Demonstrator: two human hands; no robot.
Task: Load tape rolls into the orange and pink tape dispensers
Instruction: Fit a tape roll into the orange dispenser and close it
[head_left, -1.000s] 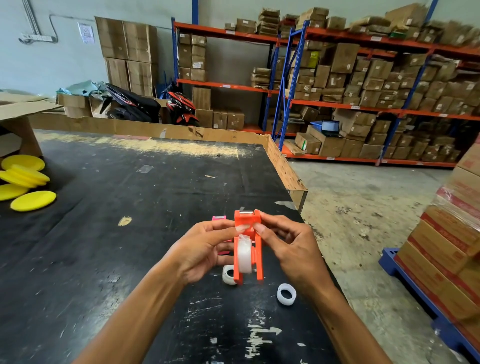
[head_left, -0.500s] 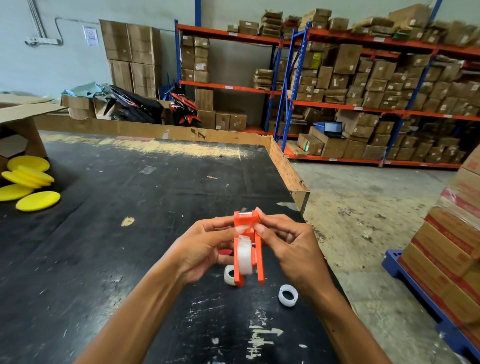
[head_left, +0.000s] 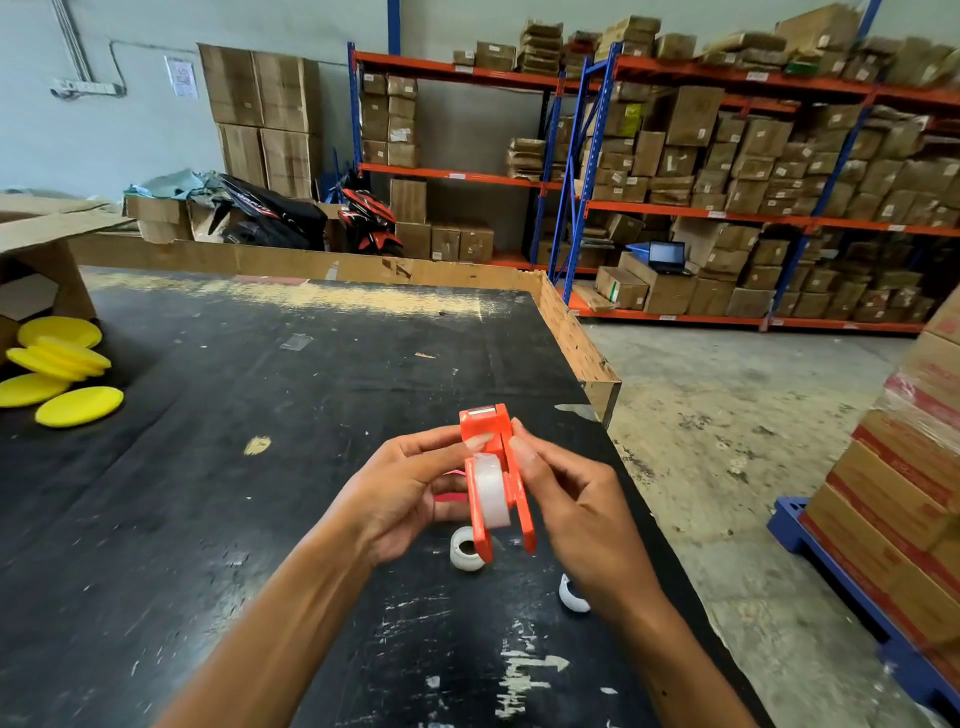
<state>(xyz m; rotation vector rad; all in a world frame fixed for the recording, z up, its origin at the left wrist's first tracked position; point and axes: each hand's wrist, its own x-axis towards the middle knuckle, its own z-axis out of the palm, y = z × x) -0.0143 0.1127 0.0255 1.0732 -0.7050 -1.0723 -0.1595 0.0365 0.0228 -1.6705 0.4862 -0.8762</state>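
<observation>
You hold the bright orange plastic tape dispenser (head_left: 497, 475) above the black tabletop (head_left: 218, 467) near its right edge, your left hand (head_left: 402, 493) and right hand (head_left: 574, 514) both pinching its sides. A translucent white tape roll (head_left: 488, 496) sits between its side plates. The pink dispenser (head_left: 453, 496) barely shows behind your left hand. Two spare white rolls (head_left: 466, 552) lie beneath. Squeeze unevenly and the roll may pop out; one spare, close to the edge, could roll off.

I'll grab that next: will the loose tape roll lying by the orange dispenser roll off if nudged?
Probably not: the loose tape roll lies flat, hole up, on the table, so it should slide rather than roll. It looks small and likely light. Stood on edge, it would probably roll.
</observation>
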